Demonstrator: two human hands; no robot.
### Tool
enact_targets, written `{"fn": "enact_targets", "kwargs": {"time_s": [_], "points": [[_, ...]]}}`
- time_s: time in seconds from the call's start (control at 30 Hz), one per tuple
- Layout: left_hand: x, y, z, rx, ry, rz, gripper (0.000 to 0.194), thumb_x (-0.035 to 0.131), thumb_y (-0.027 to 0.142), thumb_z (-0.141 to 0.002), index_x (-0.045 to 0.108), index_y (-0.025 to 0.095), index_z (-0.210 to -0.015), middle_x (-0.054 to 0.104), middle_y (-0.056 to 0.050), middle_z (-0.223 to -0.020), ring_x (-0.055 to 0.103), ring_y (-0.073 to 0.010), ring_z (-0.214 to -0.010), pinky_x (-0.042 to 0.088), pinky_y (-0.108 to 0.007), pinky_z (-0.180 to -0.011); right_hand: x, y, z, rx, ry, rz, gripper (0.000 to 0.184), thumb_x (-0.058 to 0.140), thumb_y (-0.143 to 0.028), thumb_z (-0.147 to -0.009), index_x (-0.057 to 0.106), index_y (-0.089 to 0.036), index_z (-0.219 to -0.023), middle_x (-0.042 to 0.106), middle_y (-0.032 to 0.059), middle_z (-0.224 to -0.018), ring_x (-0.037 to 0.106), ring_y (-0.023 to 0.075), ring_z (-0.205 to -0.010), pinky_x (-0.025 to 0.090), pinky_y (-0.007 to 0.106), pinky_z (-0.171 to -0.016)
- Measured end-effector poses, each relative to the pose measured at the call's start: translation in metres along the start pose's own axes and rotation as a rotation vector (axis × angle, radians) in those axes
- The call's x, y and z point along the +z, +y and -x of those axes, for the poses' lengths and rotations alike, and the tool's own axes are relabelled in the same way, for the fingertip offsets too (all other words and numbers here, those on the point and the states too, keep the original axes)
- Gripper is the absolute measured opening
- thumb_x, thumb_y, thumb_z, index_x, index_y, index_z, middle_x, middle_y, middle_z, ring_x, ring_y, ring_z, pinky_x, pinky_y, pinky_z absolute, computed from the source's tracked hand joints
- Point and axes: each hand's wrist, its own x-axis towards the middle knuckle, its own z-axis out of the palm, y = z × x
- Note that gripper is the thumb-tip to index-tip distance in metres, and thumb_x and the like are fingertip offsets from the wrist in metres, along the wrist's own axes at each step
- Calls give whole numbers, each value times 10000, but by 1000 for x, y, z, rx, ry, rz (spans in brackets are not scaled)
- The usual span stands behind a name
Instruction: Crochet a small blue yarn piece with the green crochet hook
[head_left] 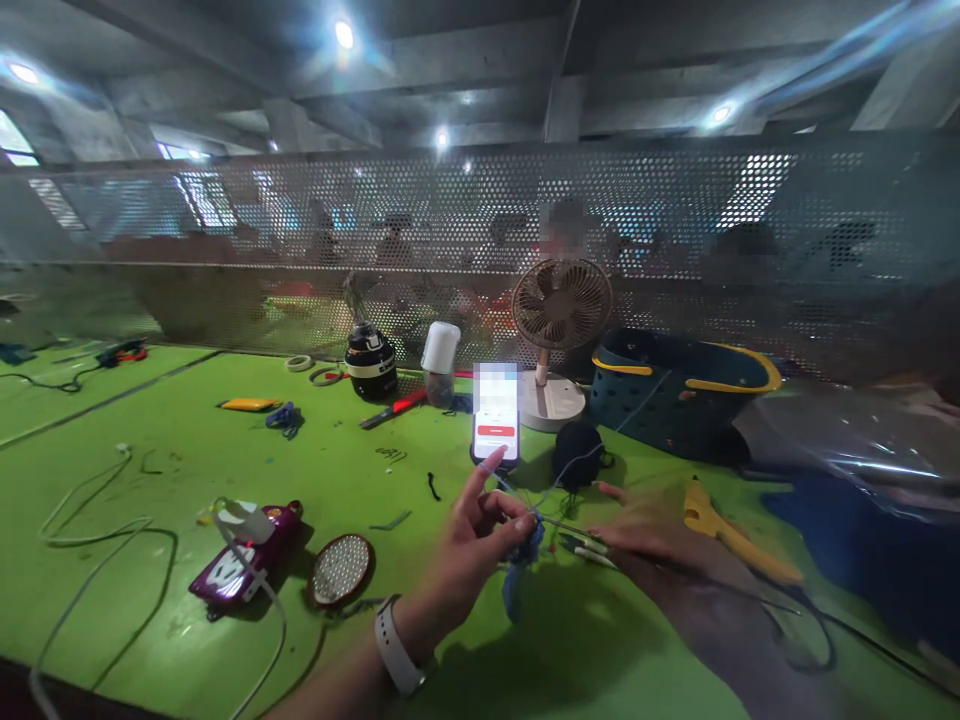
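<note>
My left hand (466, 550), with a white watch band on its wrist, pinches a small blue crochet piece (531, 540) between thumb and fingers. Its index finger is raised in front of a lit phone (496, 447), with pale blue yarn over it. That yarn (637, 412) crosses from the dark blue basket (634, 395) to the hand. Opposite, my right hand (660, 555) is blurred but closed on a thin crochet hook (568, 527), whose tip meets the piece. Beneath that hand lies a tool with pale tips (589, 550), partly covered.
Behind the phone stands a fan (561, 305); a dark round object (577, 453) sits beside the phone. Yellow-handled scissors (739, 540) lie at right. Leftward are a purple power bank (246, 560) with cables, a round studded disc (341, 571) and a red-handled knife (395, 408).
</note>
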Motion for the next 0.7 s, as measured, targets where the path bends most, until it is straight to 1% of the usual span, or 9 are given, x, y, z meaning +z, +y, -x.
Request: {"fn": "enact_targets", "kwargs": {"time_s": [0.2,0.27,0.37,0.47,0.57,0.6,0.7], "points": [[-1,-3,-1,21,-2,-36,856,789,219,-759,344,262,-1489,615,9,-778,516,-100,-682,426,-232,-623,3,4,2,9,14,-24,310,657,-97,-851,727,-319,-1056,781,-24,-965,718,205,-935,483,464,-1051],[-1,-3,-1,27,0,-41,857,790,213,-755,347,263,-1487,617,10,-780,516,-97,-673,433,-232,-621,4,5,2,14,23,-37,312,655,-95,-851,727,-320,-1055,780,-26,-954,718,201,-916,489,470,-1043],[-2,-3,-1,34,5,-42,857,793,209,-751,353,261,-1485,619,8,-781,526,-99,-679,443,-234,-628,5,5,2,18,37,-59,287,660,-116,-853,736,-318,-1042,782,-22,-927,723,204,-873,504,482,-1026],[-1,-3,-1,35,10,-45,846,788,211,-756,358,261,-1483,623,6,-786,533,-100,-691,446,-232,-635,7,0,0,70,71,-64,253,679,-143,-840,755,-327,-998,789,-16,-896,733,221,-864,538,469,-987],[-1,-3,-2,45,11,-41,838,786,209,-760,363,265,-1481,627,8,-784,537,-100,-692,446,-229,-634,8,-7,-4,129,108,-67,218,698,-159,-827,768,-334,-937,790,-25,-837,740,206,-752,557,450,-972],[-1,-4,-2,49,11,-39,839,786,209,-760,362,265,-1481,630,8,-783,540,-101,-692,448,-229,-635,8,-8,-5,135,114,-68,209,701,-165,-826,771,-333,-927,790,-25,-832,741,204,-743,559,446,-972],[-1,-4,-1,46,1,-31,845,790,205,-757,360,263,-1482,640,5,-777,553,-105,-697,453,-232,-643,9,-7,-4,140,127,-87,184,702,-180,-826,778,-322,-913,793,-7,-852,749,226,-819,566,446,-963]]}}
